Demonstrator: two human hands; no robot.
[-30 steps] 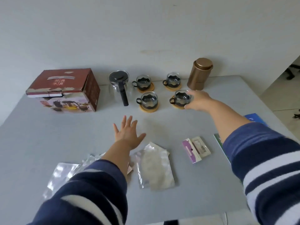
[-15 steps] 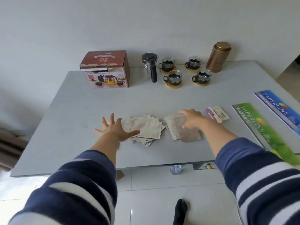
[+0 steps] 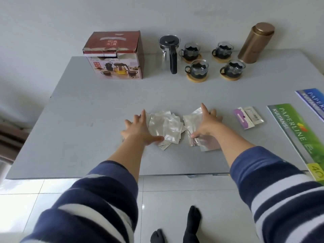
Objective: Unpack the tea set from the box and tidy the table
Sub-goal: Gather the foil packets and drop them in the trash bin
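Note:
The red tea set box (image 3: 114,55) stands at the table's back left. To its right are the glass teapot (image 3: 169,53) with a black lid and handle, and several glass cups (image 3: 199,69) on wooden coasters. A pile of silvery plastic wrappers (image 3: 166,128) lies mid-table. My left hand (image 3: 138,128) lies flat, fingers spread, against the pile's left edge. My right hand (image 3: 208,123) rests flat on two more wrappers (image 3: 192,120) just to the right, thumb on their near edge. Neither hand grips anything.
A gold canister (image 3: 256,42) stands at the back right. A purple packet (image 3: 242,120) and a white packet (image 3: 254,116) lie right of my right hand. Green (image 3: 296,132) and blue (image 3: 313,100) receipt books lie at the grey table's (image 3: 87,111) right edge. My socked feet show on the tiled floor below.
My right hand left the front right cup and came down onto the right-hand wrappers. My left hand slid right against the pile. The view pulled back from the table.

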